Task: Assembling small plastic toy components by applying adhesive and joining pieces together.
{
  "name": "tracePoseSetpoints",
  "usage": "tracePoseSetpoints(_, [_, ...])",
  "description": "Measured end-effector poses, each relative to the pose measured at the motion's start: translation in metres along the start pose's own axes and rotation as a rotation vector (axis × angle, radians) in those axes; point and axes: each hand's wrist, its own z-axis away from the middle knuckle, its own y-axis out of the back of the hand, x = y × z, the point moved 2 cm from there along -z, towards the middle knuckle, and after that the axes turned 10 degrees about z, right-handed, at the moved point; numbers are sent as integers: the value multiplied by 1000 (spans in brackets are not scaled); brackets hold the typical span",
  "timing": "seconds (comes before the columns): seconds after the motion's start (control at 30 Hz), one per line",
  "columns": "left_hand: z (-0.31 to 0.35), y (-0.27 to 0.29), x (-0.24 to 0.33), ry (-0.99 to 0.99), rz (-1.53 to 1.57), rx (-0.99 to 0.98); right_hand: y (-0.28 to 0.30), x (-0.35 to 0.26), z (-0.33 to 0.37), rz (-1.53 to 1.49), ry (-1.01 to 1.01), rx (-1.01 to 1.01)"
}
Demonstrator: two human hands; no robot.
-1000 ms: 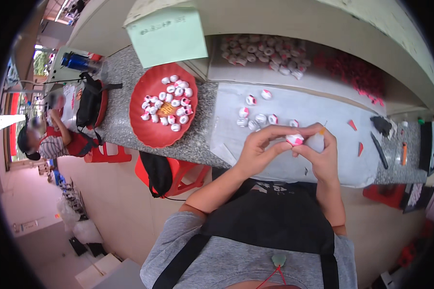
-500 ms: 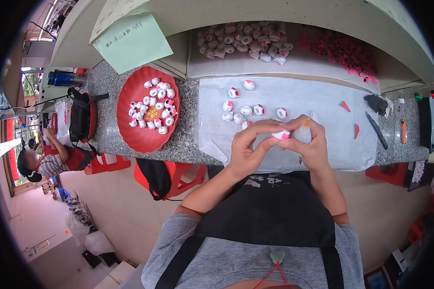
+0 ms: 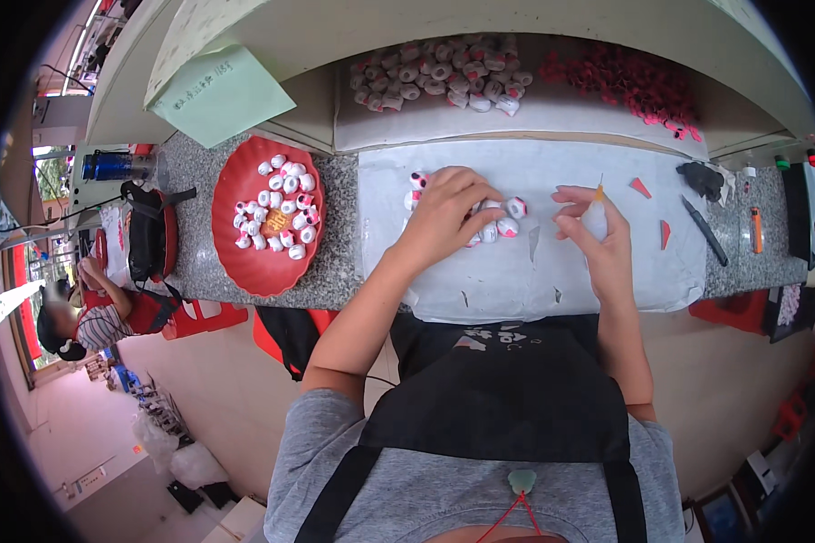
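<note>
On the white paper sheet (image 3: pixel 480 285), my left hand (image 3: pixel 436 215) reaches down over a cluster of small white balls with pink patches. Its fingers are curved and spread, thumb apart from the forefinger, and it hides part of the cluster. One ball (image 3: pixel 516 207) shows just right of its fingertips, and another ball (image 3: pixel 417 180) sits by its left side. My right hand (image 3: pixel 604 244) is closed around a small translucent squeeze bottle (image 3: pixel 594 219) with an orange-yellow nozzle and thin needle pointing up. That hand hovers over the paper's right half.
A red scalloped plate (image 3: pixel 235 258) of similar balls stands left on the speckled counter (image 3: pixel 340 244). White pieces (image 3: pixel 444 72) and pink pieces (image 3: pixel 625 90) fill the shelf. At right lie red scraps (image 3: pixel 640 187), a dark pen-like tool (image 3: pixel 704 231) and an orange lighter (image 3: pixel 757 231).
My hands have parted. The left moved left and down to the balls, no longer pinching a ball; the right moved right with the bottle, its needle now upright.
</note>
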Motion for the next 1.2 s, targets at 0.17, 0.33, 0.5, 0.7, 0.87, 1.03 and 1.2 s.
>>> tracePoseSetpoints(0.17, [-29,7,3,-144,-188,144,1,1,-3,-9,-5,-33])
tracePoseSetpoints(0.33, [-85,1,-18,-330,-595,220,2,-7,1,-62,66,69])
tracePoseSetpoints(0.5, [-94,5,-29,-317,-415,192,15,-6,11,-108,216,163])
tracePoseSetpoints(0.7, [-52,14,8,27,556,393,22,-10,12,-148,131,-15])
tracePoseSetpoints(0.87, [-7,3,23,391,1096,394,7,-27,8,-193,182,-79])
tracePoseSetpoints(1.03, [13,-12,28,383,1361,441,4,-33,12,-222,135,-13])
tracePoseSetpoints(1.2, [16,-16,34,347,1493,431,10,-35,11,-451,261,171])
